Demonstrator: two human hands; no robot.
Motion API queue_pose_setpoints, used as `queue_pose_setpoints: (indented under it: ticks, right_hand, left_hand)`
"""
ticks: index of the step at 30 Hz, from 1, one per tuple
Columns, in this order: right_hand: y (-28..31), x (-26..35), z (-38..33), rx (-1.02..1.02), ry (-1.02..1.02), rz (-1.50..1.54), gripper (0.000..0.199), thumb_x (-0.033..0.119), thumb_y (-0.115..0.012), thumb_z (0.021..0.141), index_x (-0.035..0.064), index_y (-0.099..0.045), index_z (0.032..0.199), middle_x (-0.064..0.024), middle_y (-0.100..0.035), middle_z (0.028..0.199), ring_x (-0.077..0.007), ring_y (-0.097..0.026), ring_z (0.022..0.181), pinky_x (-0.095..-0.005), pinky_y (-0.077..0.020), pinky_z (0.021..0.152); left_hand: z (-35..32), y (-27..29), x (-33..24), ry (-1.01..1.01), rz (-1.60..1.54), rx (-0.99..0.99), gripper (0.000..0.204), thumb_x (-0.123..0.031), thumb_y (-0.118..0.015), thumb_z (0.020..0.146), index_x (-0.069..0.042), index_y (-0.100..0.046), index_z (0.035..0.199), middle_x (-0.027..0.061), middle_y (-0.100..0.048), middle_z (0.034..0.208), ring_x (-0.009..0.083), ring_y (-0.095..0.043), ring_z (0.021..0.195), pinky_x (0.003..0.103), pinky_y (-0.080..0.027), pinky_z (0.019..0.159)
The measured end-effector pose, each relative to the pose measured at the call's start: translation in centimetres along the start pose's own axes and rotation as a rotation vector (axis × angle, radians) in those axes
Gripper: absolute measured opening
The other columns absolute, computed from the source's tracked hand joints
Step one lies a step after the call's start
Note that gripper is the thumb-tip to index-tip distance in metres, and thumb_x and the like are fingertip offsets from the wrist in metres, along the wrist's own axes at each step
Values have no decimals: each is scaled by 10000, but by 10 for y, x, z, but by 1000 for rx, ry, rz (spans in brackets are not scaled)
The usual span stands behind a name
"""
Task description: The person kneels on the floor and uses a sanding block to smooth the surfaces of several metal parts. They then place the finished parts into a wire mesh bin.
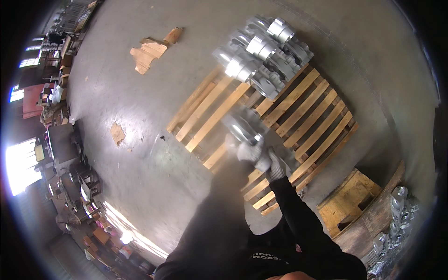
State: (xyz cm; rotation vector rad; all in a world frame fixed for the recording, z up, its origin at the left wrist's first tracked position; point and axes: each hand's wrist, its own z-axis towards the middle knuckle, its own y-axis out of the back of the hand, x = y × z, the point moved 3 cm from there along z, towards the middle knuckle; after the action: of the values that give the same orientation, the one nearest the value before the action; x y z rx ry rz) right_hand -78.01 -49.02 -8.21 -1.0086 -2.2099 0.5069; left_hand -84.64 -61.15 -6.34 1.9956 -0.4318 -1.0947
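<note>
Metal casting [242, 125]: was at the centre of the frame, silvery and motion-blurred, over the wooden pallet [218, 118]; whether it touched the slats could not be told.
Left hand [248, 152]: gloved, lay against the casting's lower end; its fingers were too blurred to tell how far they closed.
Right hand [277, 169]: gloved, was just beside the left hand, at the casting's lower right; its fingers pointed up the frame, and whether they gripped could not be told.
Finished-looking rows: a cluster of similar castings [262, 49] stood close together on the pallet's upper end, just above the held one, blocking that side.
Cardboard: a torn brown piece [148, 50] lay at upper left, a smaller scrap [117, 134] at left of centre.
Lower right: a yellowish wooden platform [347, 196] lay near the pallet, with more metal parts [394, 228] beyond it.
Far left: cluttered furniture [64, 143] lined the frame's edge.
Pallet edges: slats showed left and right of the hands.
Room: grey floor [140, 102] spread widely leftward; the lower right gap was narrower.
</note>
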Motion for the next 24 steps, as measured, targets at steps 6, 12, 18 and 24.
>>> queue_pose_setpoints:
  ticks: [6,12,18,24]
  right_hand:
    - [-122,-45,123,-88,35,-55,367,141,-670,1010,-61,-625,1313,-114,-662,1305,-174,-631,1181,-303,-503,1019]
    - [-181,-73,221,108,222,-40,454,219,-763,957,8,-644,1341,-39,-675,1278,-166,-625,1111,-309,-504,970]
    - [-182,-75,271,208,700,-549,443,161,-741,957,-28,-628,1342,-93,-682,1242,-170,-631,1097,-315,-516,935]
    - [-179,-67,280,56,241,-586,396,35,-652,975,-26,-614,1365,-147,-683,1247,-219,-645,1102,-329,-513,949]
  left_hand:
    - [179,20,56,-148,70,184,563,-619,-636,897,-114,-749,1120,200,-755,939,408,-731,905,499,-571,803]
    - [301,7,76,-100,-244,183,534,-588,-610,924,-84,-779,981,210,-738,852,393,-727,843,476,-565,763]
    - [345,-4,70,-12,-329,181,486,-499,-675,911,-27,-786,939,175,-749,828,311,-724,823,410,-561,773]
    - [347,6,58,65,-389,211,410,-343,-771,906,54,-774,1007,124,-769,833,148,-702,771,309,-555,750]
